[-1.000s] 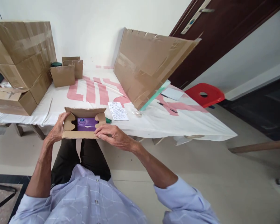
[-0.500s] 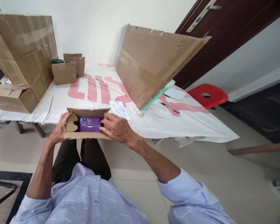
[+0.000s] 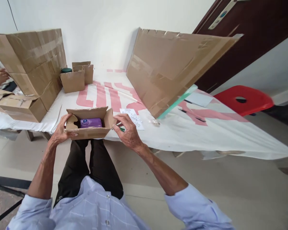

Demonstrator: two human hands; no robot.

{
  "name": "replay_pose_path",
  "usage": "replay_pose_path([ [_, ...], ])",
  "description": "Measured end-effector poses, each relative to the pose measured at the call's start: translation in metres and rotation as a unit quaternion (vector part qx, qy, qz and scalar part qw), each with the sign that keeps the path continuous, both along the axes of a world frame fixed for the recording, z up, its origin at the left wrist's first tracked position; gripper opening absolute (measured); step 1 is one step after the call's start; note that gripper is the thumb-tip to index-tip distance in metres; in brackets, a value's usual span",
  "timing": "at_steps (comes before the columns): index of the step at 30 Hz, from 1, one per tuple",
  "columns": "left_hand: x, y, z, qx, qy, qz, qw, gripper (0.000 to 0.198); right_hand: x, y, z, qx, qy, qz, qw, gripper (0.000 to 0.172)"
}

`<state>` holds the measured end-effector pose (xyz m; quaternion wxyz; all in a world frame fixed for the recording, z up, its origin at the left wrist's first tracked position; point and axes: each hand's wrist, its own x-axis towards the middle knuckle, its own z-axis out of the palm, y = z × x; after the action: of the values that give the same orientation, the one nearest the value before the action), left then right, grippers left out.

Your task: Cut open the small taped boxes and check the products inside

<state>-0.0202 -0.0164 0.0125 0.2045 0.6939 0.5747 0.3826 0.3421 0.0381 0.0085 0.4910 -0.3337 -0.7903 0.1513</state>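
A worktop [image 3: 232, 139] draped in white cloth with pink-red markings runs across the view. On it, toward the right, a large brown cardboard panel [image 3: 170, 73] leans at a tilt; at the left, a stack of taped brown cardboard boxes [image 3: 36, 60] rises beside the wall. A red plastic stool [image 3: 256, 97] with a hole in its seat shows past the right side.

Smaller than these is the open brown cardboard box [image 3: 88, 134], held at the worktop's near edge above the person's lap, its mouth up. The left hand [image 3: 61, 129] is clamped on its left end, thumb along the front wall. The right hand [image 3: 127, 129] is at the right end flap [image 3: 108, 118], fingers and thumb by its outer edge; whether they pinch it or only touch it, I cannot tell. Inside the box lies a purple, soft-looking pack [image 3: 91, 123].

The step in hand seems to be handling that end flap. To do it well, the left hand should brace the box level, while the right moves the flap by its crease, gently, so the thin cardboard neither tears nor buckles. Fingertips are best kept on the cardboard, clear of the pack, and both long walls upright.
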Motion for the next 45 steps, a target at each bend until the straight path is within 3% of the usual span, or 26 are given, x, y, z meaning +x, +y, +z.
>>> replay_pose_path([
  [10, -0.079, 0.136, 0.032, 0.038, 0.046, 0.09, 0.994, 0.124, 0.001, 0.009, -0.077, -0.09, -0.01, 0.008, 0.996, 0.017],
  [13, -0.087, 0.176, 0.049, 0.035, 0.07, 0.115, 0.99, 0.121, 0.001, 0.01, -0.093, -0.102, 0.006, -0.003, 0.995, 0.018],
  [16, -0.078, 0.197, 0.066, 0.059, 0.12, 0.102, 0.986, 0.117, 0.0, 0.011, -0.106, -0.104, 0.017, -0.021, 0.994, 0.018],
  [19, -0.055, 0.185, 0.076, 0.092, 0.152, 0.064, 0.982, 0.128, -0.001, 0.012, -0.113, -0.098, 0.031, -0.036, 0.994, 0.019],
  [23, -0.023, 0.129, 0.068, 0.07, 0.144, 0.04, 0.986, 0.133, 0.003, 0.012, -0.1, -0.078, 0.038, -0.047, 0.995, 0.02],
  [27, -0.009, 0.074, 0.051, 0.067, 0.139, 0.02, 0.988, 0.123, 0.003, 0.017, -0.037, -0.019, 0.04, -0.052, 0.998, 0.028],
  [30, -0.003, 0.049, 0.045, 0.058, 0.134, 0.02, 0.989, 0.119, -0.016, 0.032, 0.017, 0.034, 0.0, 0.034, 0.999, 0.032],
  [32, 0.001, 0.038, 0.044, 0.058, 0.131, 0.014, 0.99, 0.117, -0.038, 0.047, 0.038, 0.024, -0.094, 0.115, 0.989, 0.03],
  [35, 0.004, 0.028, 0.041, 0.051, 0.103, -0.023, 0.993, 0.115, -0.071, 0.069, 0.044, -0.008, -0.272, 0.149, 0.951, 0.024],
  [39, -0.003, 0.028, 0.024, 0.006, 0.047, -0.067, 0.997, 0.112, -0.099, 0.088, 0.044, -0.069, -0.474, 0.158, 0.864, 0.034],
  [42, -0.009, 0.035, 0.007, 0.0, 0.027, -0.077, 0.997, 0.111, -0.112, 0.098, 0.052, -0.076, -0.554, 0.175, 0.81, 0.022],
  [45, -0.013, 0.041, -0.005, 0.01, 0.021, -0.071, 0.997, 0.11, -0.126, 0.105, 0.059, -0.056, -0.589, 0.169, 0.789, 0.022],
])
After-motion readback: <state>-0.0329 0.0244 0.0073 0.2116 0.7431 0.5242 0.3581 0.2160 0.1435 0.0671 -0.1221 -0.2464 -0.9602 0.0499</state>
